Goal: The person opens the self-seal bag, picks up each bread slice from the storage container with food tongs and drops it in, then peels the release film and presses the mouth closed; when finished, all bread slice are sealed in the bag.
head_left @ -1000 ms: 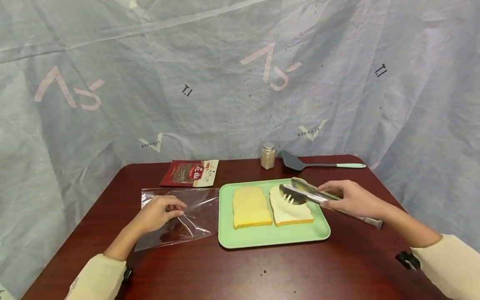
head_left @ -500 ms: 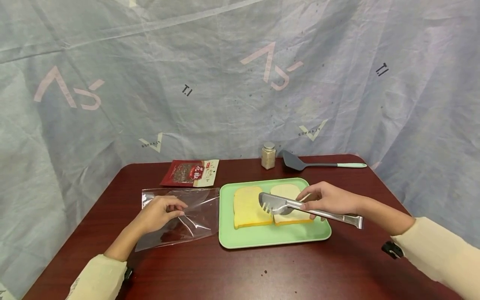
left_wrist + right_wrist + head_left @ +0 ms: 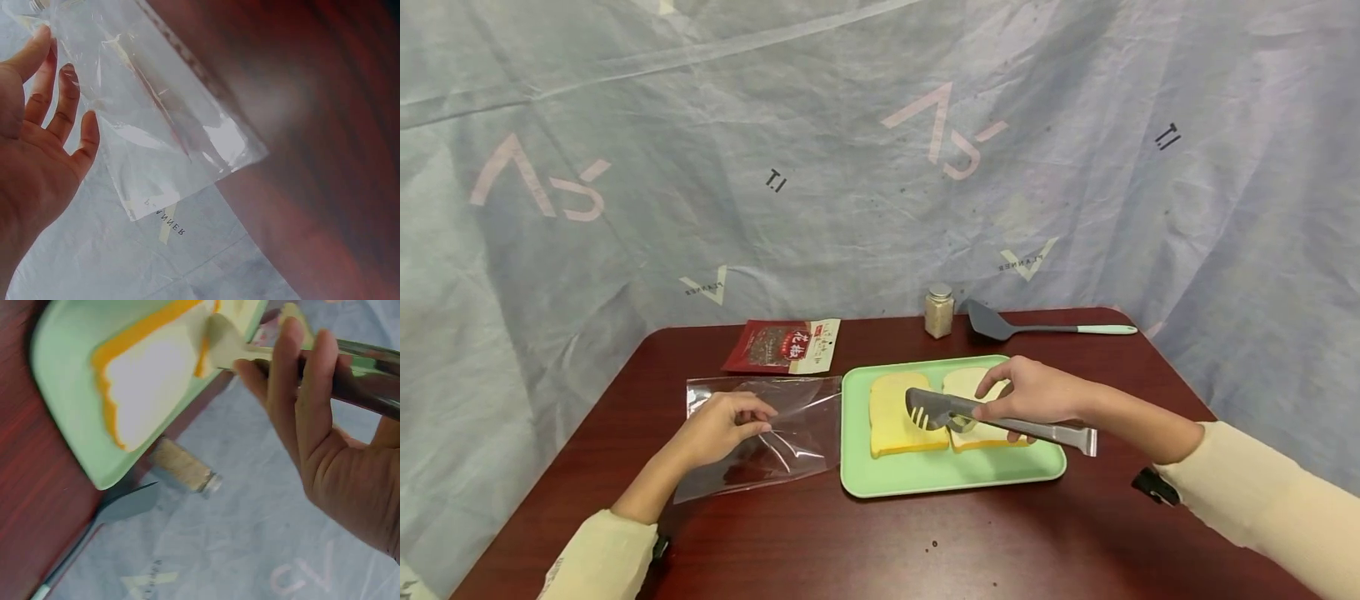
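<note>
My right hand (image 3: 1037,392) grips metal serving tongs (image 3: 1056,433) whose slotted heads point left over the green tray (image 3: 917,478). Those heads overlap the inner edge of a yellow-topped bread slice (image 3: 895,417) and partly hide the white-topped slice (image 3: 961,382) beside it. In the right wrist view the fingers wrap the tongs (image 3: 369,378), and the white slice (image 3: 150,381) lies flat with an orange crust. To the left, my left hand (image 3: 724,427) pinches the clear plastic bag (image 3: 808,421). In the left wrist view, thumb and forefinger meet at the bag (image 3: 150,119), the other fingers loosely bent.
Behind the bag lies a red and cream spice packet (image 3: 782,346). A small capped glass jar (image 3: 938,315) stands behind the tray. To its right rests a grey spatula (image 3: 992,323) with a pale green handle end. A grey cloth backdrop (image 3: 850,167) hangs behind the table (image 3: 820,542).
My right hand has carried the tongs left, from over the white-topped slice to the yellow-topped one, and the heads have drawn closer together. The left hand and bag have stayed put.
</note>
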`<state>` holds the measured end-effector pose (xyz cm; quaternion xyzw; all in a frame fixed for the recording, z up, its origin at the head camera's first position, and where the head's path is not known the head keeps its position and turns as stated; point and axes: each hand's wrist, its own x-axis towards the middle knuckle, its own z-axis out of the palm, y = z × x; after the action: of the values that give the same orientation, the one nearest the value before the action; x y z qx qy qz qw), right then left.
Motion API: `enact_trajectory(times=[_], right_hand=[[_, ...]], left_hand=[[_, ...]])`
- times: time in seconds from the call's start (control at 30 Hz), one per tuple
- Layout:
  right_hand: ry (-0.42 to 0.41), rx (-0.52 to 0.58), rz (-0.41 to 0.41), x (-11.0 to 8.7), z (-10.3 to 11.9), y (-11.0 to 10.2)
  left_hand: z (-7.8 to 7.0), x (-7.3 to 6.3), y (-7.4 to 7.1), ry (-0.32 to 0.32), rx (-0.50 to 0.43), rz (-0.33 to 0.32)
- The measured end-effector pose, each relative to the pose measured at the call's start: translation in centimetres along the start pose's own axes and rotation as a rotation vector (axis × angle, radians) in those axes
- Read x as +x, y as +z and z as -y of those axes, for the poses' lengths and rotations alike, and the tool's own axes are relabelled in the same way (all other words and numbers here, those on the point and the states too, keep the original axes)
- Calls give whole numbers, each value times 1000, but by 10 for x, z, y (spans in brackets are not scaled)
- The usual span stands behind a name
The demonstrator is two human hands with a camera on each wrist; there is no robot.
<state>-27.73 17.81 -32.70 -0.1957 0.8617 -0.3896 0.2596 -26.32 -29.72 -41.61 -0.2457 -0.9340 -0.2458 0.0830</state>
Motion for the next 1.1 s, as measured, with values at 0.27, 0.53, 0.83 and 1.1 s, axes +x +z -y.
enact_trajectory(times=[0.27, 0.53, 0.83, 1.1], right_hand=[[-80, -245, -104, -7, 19, 28], [-69, -287, -138, -9, 12, 37], [-65, -290, -105, -19, 2, 42], [-80, -284, -159, -22, -7, 44]], left_hand=[[0, -1, -1, 9, -13, -20], [-1, -1, 0, -2, -22, -10], [1, -1, 2, 14, -20, -21], [1, -1, 3, 14, 3, -29]])
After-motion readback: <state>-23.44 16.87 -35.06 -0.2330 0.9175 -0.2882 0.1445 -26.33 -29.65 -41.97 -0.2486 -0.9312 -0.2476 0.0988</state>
